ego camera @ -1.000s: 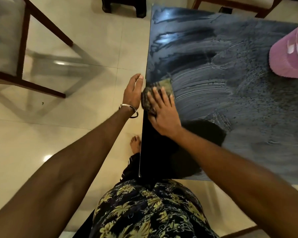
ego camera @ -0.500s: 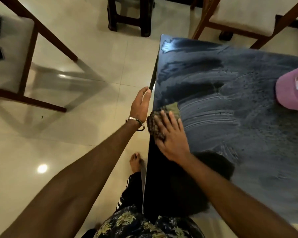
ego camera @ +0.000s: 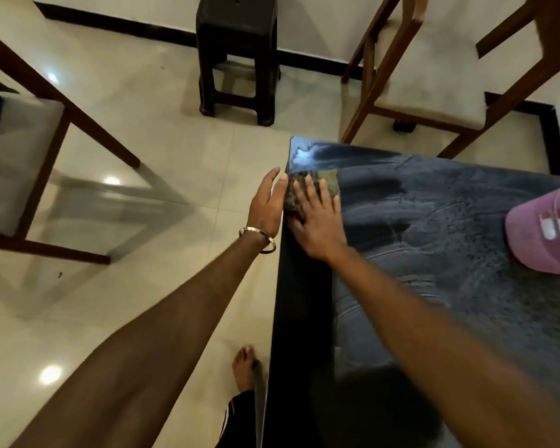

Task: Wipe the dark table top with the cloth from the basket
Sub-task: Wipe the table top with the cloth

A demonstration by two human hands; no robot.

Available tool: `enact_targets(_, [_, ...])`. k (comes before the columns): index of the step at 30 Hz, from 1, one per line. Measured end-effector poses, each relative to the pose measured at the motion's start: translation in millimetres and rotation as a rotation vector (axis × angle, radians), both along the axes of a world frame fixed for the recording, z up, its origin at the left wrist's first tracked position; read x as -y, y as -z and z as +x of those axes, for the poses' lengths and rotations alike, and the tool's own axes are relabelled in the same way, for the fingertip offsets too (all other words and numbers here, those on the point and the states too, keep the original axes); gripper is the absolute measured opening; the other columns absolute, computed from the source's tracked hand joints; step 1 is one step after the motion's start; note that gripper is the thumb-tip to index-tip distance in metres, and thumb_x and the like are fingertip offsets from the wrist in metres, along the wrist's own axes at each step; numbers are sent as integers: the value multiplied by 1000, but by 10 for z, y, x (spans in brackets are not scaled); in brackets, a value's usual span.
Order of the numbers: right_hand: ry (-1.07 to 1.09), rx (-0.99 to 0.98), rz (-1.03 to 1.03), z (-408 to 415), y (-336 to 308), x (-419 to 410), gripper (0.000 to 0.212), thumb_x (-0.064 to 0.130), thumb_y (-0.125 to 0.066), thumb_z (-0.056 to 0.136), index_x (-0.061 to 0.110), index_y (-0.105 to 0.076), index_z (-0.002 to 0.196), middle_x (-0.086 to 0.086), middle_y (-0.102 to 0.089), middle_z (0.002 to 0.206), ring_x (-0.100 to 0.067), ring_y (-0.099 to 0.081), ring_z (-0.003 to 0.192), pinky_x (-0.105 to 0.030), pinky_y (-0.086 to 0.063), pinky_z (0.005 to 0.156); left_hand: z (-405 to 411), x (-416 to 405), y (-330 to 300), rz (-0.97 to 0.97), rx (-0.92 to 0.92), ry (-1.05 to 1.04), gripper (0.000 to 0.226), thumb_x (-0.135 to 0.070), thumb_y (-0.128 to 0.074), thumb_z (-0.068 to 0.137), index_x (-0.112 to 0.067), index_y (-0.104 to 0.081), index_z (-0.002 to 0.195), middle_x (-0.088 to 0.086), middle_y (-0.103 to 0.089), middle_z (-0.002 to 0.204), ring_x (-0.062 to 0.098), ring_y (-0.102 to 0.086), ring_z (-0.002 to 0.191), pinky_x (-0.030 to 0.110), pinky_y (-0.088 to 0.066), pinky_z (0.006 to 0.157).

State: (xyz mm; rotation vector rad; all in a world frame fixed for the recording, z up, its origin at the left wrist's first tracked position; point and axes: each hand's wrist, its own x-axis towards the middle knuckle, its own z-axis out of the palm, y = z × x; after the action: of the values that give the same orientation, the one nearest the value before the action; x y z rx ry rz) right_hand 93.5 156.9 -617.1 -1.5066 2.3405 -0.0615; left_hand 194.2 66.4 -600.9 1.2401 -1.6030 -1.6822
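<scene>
Pressed flat under the spread fingers of the right hand (ego camera: 319,221), the cloth (ego camera: 311,192) is held against the table top (ego camera: 434,221) at its left edge, near the far corner. No closed grip is used; the palm lies open on the cloth. The left hand (ego camera: 267,205) is held open just beside the table edge, fingers extended, nothing in it, with a bangle (ego camera: 258,239) worn on the wrist. Wet streaks are seen across the dark surface, and a pink basket (ego camera: 537,234) stands at the right.
</scene>
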Motion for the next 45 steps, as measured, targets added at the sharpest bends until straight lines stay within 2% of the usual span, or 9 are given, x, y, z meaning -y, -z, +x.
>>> enact_targets(4, [6, 62, -53, 678, -43, -817, 77, 47, -38, 91, 33, -4, 159, 5, 4, 167, -22, 13, 153, -52, 0, 123, -102, 86, -15, 18, -14, 2, 48, -38, -39, 102, -17, -41, 145, -1, -43, 148, 6, -40, 131, 6, -27, 96])
enact_targets(7, [27, 85, -32, 833, -21, -1087, 76, 48, -40, 92, 36, -6, 159, 9, 3, 167, -17, 13, 153, -48, 1, 122, -115, 126, 0, 11, -10, 6, 48, -38, -37, 102, -18, -39, 146, -2, -41, 150, 9, -37, 137, 16, -25, 105])
enact_targets(12, [38, 21, -59, 298, -9, -298, 74, 54, -30, 92, 38, 0, 158, 6, 9, 167, -18, 18, 152, -44, 13, 121, -106, 231, 54, 31, -32, -29, 48, -39, -39, 102, -17, -42, 144, -3, -44, 149, 7, -39, 136, 16, -26, 106])
enact_targets(19, [34, 7, -6, -552, 24, 992, 70, 55, -34, 100, 35, 0, 158, 2, 9, 167, -24, 13, 153, -51, 7, 122, -260, 388, 30, 13, -38, -25, 43, -35, -42, 102, -17, -47, 140, -7, -53, 136, -3, -46, 118, -8, -30, 82])
enact_targets(27, [28, 7, -43, -523, 67, 822, 70, 54, -33, 100, 34, 0, 158, 2, 8, 167, -24, 13, 153, -53, 4, 122, -334, 348, 1, 9, -12, -21, 47, -38, -42, 101, -17, -44, 143, -6, -49, 141, -1, -44, 121, -10, -29, 78])
enact_targets(32, [18, 23, -64, -174, 59, 9, 75, 55, -34, 95, 35, 2, 158, 4, 9, 167, -22, 16, 152, -50, 9, 121, -268, 155, -41, 17, 33, 6, 53, -44, -40, 100, -18, -40, 146, -2, -41, 151, 10, -37, 139, 16, -25, 107])
enact_targets(37, [67, 46, -46, 216, 26, -678, 78, 59, -22, 87, 36, 1, 158, 6, 10, 167, -19, 19, 152, -49, 8, 122, -74, -193, -244, -18, 29, 39, 45, -34, -42, 102, -11, -46, 140, -15, -53, 130, -20, -47, 110, -3, -29, 88])
enact_targets(41, [98, 76, -22, 579, -21, -1176, 77, 56, -23, 88, 38, 7, 156, 9, 17, 164, -15, 25, 149, -47, 13, 122, 190, -489, -274, -20, 36, 98, 60, -50, -42, 94, -16, -42, 145, 1, -47, 147, 12, -43, 135, 27, -34, 112])
enact_targets(45, [117, 86, 27, 956, -89, -1648, 76, 56, -20, 88, 39, 12, 155, 11, 23, 162, -14, 29, 148, -47, 14, 122, 464, -838, -392, -24, 48, 102, 68, -57, -41, 87, -18, -44, 143, -1, -48, 146, 11, -43, 135, 30, -34, 114])
